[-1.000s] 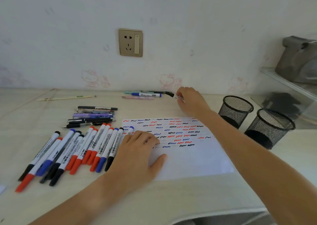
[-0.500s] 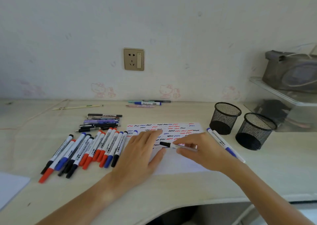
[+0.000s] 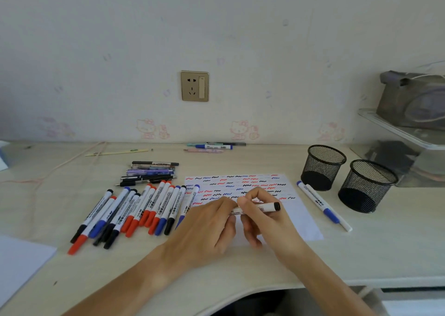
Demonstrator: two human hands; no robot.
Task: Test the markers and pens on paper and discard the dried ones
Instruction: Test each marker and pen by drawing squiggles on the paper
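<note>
Now both mesh cups (image 3: 323, 168) w/ nothing visible inside.

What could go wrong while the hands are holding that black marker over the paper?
1. Both hands, left and right, grip the black marker. If the cap pops off suddenly, the tip might smudge fingers or the scribbled paper.
2. The left arm lies close to the row of markers; a nudge could roll and mix them.
3. The blue marker lying beside the paper might be knocked by the right arm.
</note>
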